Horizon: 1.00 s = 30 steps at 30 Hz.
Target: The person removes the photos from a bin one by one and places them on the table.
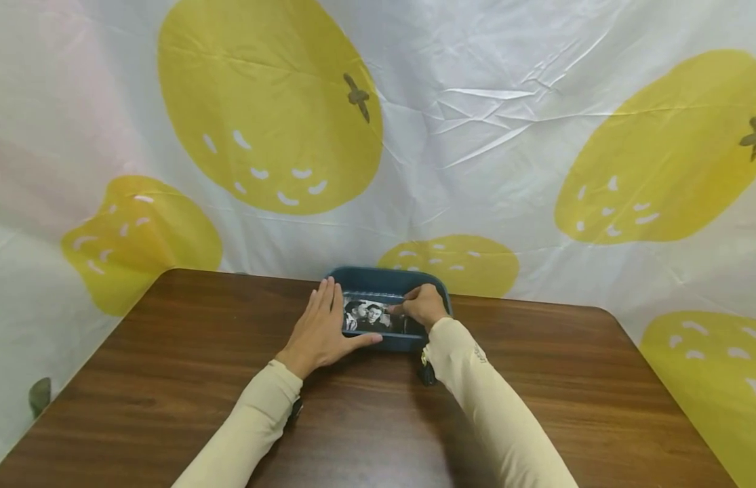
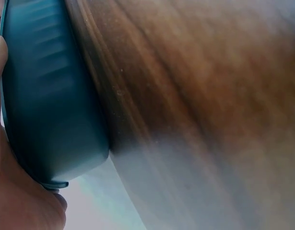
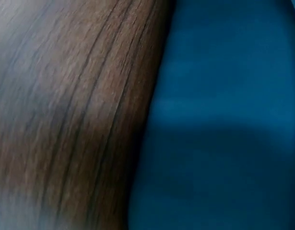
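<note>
A dark blue plastic bin stands near the table's far edge, with a black-and-white photo of people inside it. My left hand rests against the bin's left end, fingers straight and thumb stretched along the front rim. In the left wrist view, part of that hand lies along the rim of the bin. Reaching over the bin's right side, my right hand bends its fingers down to the photo's right part. Whether they pinch it is hidden. The right wrist view shows only the bin's outer wall beside the table.
The brown wood-grain table ends just behind the bin. A white cloth printed with large yellow fruit hangs behind and beside the table. A small dark object is at the right wrist, below the sleeve cuff.
</note>
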Motion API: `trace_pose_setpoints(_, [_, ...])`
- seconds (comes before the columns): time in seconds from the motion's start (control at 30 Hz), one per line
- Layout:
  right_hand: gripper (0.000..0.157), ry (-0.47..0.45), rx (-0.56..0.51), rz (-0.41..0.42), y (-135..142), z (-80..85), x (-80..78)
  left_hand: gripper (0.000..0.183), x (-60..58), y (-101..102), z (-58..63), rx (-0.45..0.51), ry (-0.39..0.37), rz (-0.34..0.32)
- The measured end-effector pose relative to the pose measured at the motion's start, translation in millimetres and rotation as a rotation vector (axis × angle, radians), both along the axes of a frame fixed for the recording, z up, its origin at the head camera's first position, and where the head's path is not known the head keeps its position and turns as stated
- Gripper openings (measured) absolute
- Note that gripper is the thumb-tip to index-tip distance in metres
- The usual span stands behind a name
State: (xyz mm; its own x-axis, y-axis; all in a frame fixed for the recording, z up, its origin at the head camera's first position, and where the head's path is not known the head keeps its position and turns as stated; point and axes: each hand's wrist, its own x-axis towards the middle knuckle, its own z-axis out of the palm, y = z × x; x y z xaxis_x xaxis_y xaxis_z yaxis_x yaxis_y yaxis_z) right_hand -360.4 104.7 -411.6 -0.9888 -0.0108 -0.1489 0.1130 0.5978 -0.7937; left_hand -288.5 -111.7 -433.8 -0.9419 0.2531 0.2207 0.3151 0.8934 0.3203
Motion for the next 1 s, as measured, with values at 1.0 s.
trace_pose_setpoints(1.0, [0.027, 0.063, 0.019, -0.084, -5, -3.9, -7.6, 0.13, -0.2, 0, 2.7, -0.004, -0.037, 0.007])
